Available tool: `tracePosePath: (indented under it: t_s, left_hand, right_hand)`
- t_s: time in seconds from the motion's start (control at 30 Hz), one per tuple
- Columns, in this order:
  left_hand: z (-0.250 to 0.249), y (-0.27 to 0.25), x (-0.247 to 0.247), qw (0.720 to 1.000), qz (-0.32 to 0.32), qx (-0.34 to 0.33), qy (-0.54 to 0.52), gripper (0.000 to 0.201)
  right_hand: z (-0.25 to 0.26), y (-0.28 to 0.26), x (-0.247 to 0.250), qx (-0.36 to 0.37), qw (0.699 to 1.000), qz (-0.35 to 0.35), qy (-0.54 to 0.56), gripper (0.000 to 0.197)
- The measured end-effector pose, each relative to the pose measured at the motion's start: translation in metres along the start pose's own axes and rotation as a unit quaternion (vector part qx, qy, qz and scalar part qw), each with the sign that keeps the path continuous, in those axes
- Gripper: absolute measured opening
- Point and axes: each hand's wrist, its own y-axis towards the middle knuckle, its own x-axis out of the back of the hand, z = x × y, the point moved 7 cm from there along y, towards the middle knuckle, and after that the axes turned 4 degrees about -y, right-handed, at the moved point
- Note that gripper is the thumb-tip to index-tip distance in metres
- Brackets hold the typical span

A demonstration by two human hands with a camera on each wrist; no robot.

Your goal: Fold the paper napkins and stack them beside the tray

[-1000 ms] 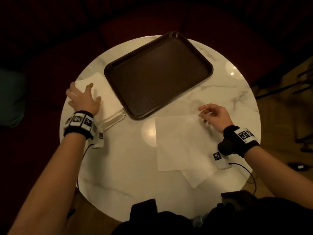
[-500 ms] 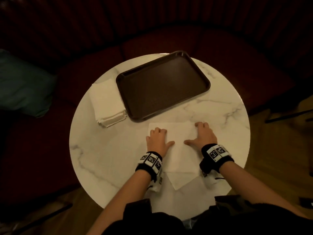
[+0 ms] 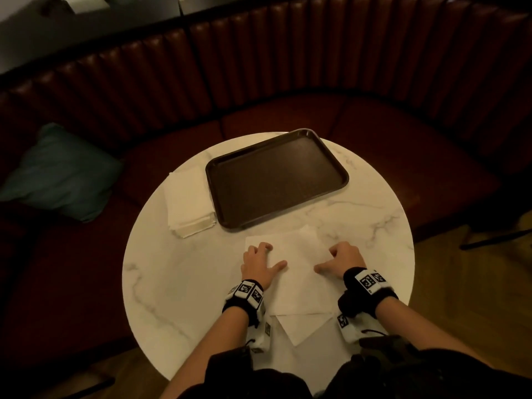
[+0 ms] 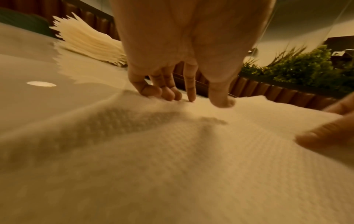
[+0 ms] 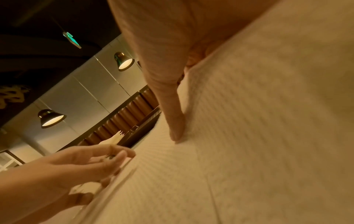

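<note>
1. Napkin (image 3: 290,272), unfolded, lies at the table's (image 3: 178,283) six o'clock, just below the tray (image 3: 276,177).
2. Left hand (image 3: 259,266), a second ago on the stack (image 3: 190,203) at nine o'clock, now presses its curled fingertips on the sheet; right hand (image 3: 342,259) does likewise.
3. Neither hand grasps anything, so one fold is banked and the next is starting.
</note>
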Motion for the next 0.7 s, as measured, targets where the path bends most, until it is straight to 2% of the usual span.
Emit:
tracePosePath:
  t_s: [0.13, 0.3, 0.47, 0.57, 0.7]
  left_hand:
    - [0.011, 0.004, 0.010, 0.998, -0.013, 0.005, -0.065, 0.046]
    - [0.019, 0.001, 0.015, 0.999, -0.003, -0.006, -0.050, 0.048]
    - [0.024, -0.005, 0.017, 0.998, -0.015, -0.014, -0.057, 0.051]
    - [0.029, -0.008, 0.019, 0.998, -0.019, -0.008, -0.059, 0.049]
    - [0.036, -0.011, 0.026, 0.998, -0.030, -0.001, -0.062, 0.047]
  right_hand:
    - [-0.006, 0.000, 0.013, 0.008, 0.998, -0.036, 0.052, 0.051]
    - [-0.014, 0.005, 0.022, 0.031, 0.993, -0.057, 0.096, 0.030]
    - [-0.021, 0.006, 0.043, 0.017, 0.991, -0.075, 0.106, 0.036]
    - [-0.021, 0.004, 0.080, 0.017, 0.982, -0.139, 0.131, 0.044]
    - [0.006, -0.018, 0.135, 0.107, 0.957, -0.211, 0.167, 0.047]
